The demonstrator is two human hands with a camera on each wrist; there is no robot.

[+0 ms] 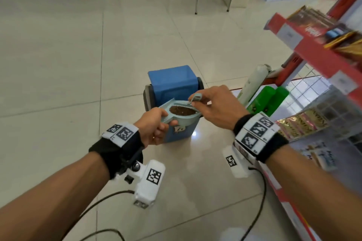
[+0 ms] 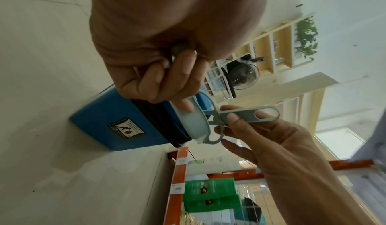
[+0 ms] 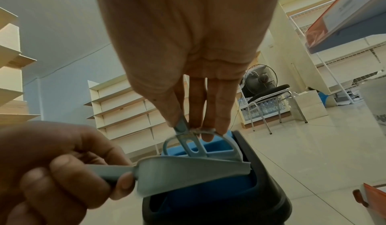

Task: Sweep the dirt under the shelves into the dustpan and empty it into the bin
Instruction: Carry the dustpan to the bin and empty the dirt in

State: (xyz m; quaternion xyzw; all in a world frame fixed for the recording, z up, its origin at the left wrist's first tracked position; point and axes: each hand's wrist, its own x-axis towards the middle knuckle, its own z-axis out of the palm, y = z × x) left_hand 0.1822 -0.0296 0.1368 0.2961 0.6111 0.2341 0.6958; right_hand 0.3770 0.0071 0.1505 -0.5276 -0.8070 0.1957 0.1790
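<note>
Left grip (image 1: 154,127) curled round dustpan (image 1: 176,112) handle; right grip (image 1: 217,106) pinching brush (image 2: 248,115); bin (image 1: 172,84) label unreadable.

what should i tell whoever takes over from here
Left hand grips the dustpan by its handle, holding it over the blue bin.
Right hand pinches the small brush by its handle, over the pan's far edge.
Dirt is still piled in the pan, so the sweeping looks done.
Left to do: tip the pan so the dirt drops through the bin's swing lid, and brush out whatever sticks.
</note>
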